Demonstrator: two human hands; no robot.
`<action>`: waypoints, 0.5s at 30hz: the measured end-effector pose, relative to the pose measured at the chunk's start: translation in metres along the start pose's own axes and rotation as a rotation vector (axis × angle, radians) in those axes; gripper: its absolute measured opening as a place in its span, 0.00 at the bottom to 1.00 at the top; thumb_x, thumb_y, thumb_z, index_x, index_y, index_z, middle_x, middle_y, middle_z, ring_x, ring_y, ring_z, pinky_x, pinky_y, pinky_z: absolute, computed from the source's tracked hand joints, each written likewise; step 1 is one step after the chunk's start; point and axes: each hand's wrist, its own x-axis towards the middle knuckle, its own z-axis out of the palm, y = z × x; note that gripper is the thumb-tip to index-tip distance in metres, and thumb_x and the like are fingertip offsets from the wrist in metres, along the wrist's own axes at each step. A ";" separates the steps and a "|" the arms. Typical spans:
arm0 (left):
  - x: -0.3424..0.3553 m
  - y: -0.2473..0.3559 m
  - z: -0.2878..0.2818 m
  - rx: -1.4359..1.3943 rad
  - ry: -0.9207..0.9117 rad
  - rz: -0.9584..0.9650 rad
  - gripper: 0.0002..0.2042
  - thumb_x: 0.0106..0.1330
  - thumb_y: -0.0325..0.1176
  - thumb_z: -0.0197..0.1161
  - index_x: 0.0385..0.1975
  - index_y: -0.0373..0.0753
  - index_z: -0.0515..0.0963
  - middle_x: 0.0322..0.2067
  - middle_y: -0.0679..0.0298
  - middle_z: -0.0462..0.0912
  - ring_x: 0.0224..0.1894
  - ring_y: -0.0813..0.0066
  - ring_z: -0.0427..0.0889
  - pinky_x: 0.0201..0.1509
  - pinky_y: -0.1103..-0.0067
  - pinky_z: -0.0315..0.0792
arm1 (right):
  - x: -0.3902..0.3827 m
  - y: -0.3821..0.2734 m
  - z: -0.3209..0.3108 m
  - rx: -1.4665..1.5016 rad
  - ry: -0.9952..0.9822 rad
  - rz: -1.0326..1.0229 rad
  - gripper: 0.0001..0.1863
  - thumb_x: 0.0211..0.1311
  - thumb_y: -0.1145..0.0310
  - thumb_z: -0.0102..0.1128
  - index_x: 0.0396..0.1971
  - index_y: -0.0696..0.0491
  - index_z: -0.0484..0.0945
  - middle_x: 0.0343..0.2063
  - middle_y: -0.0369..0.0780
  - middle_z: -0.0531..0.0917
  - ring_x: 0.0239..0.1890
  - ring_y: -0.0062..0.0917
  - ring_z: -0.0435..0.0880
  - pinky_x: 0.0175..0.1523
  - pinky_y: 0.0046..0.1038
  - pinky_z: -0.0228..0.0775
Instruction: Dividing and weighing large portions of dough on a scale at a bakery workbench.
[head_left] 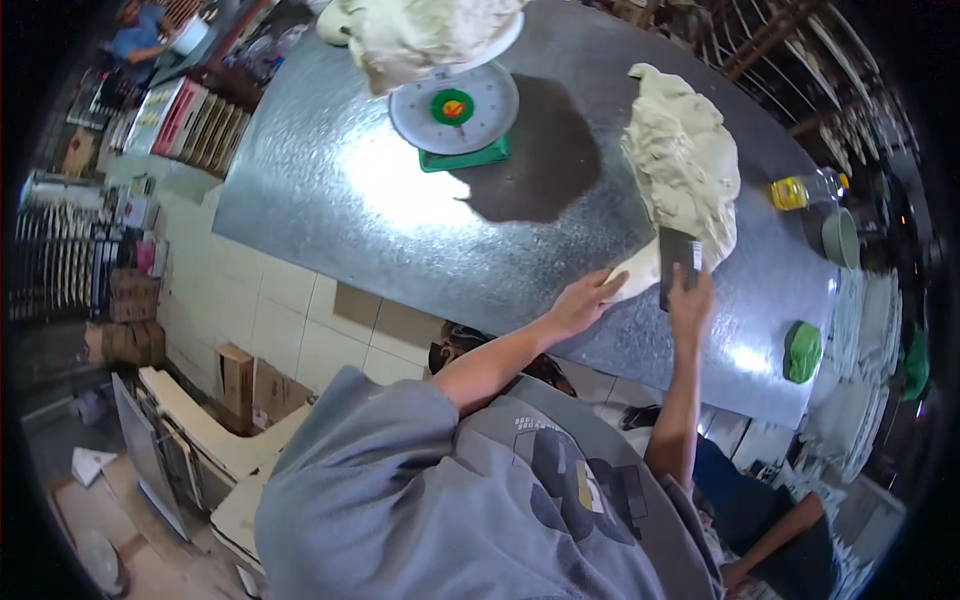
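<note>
A large pale mass of dough (685, 150) lies on the right part of the metal table, its narrow tongue stretching toward me. My left hand (583, 302) grips the end of that tongue, fingers closed over it. In my right hand (692, 300) is a dark, flat, rectangular dough scraper (677, 250). Its blade rests against the dough where the tongue meets the main mass; whether it has cut through, I cannot tell. At the far side, a dial scale (490, 105) with a green base carries another big lump of dough (425, 35) that hangs over its pan.
The metal table (320, 215) spans the view. Toward its right edge are a bottle of yellow oil (805, 190), a pale bowl (841, 238) and a green bundle (803, 352). Stacked trays (195, 125) stand at left. Another person (140, 45) works far left; another person's arm (785, 535) shows lower right.
</note>
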 end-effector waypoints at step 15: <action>0.076 -0.003 -0.355 0.937 0.610 0.415 0.40 0.48 0.53 0.69 0.65 0.55 0.64 0.68 0.56 0.55 0.63 0.57 0.61 0.66 0.65 0.56 | -0.023 0.035 0.029 0.904 -0.269 0.408 0.20 0.57 0.70 0.63 0.48 0.59 0.73 0.35 0.41 0.80 0.34 0.24 0.78 0.43 0.25 0.71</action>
